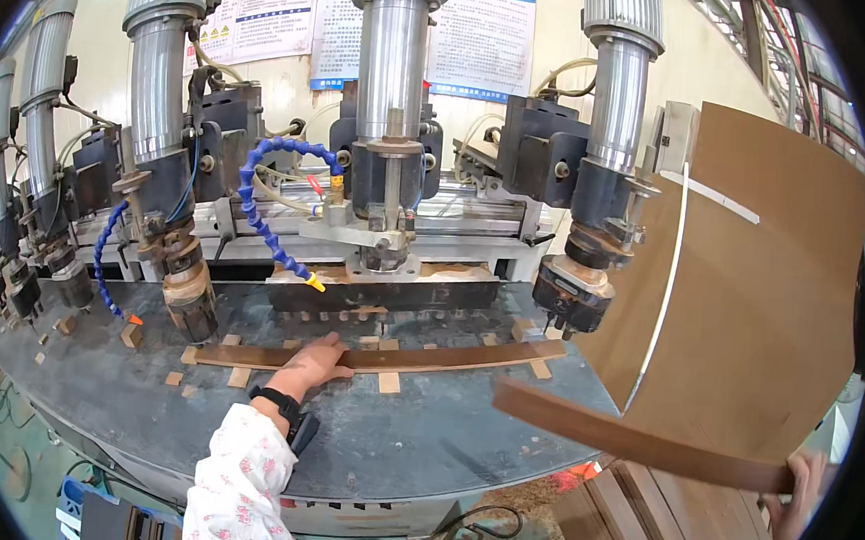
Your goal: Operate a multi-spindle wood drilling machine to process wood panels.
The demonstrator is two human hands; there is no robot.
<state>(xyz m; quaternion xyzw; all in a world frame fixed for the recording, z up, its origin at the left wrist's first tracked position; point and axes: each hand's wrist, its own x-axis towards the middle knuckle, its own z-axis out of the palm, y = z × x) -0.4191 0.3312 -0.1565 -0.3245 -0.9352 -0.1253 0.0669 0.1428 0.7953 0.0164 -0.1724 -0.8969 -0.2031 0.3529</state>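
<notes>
A long brown wooden strip (pixel 446 357) lies across small wooden blocks on the dark machine table (pixel 390 448). My left hand (pixel 318 360) grips it left of its middle, fingers over the far edge and thumb on the near side. A second brown wooden strip (pixel 641 440) is in my right hand (pixel 800 488), which is closed around its right end. This strip slants over the table's right front edge, its left end above the tabletop and apart from the first strip.
Drilling heads (pixel 573 292) hang in a row over the table. A blue jointed hose (pixel 249 192) with a yellow nozzle bends down near the middle head. Large brown panels (pixel 752 292) lean at the right. More brown boards (pixel 676 523) are stacked below right.
</notes>
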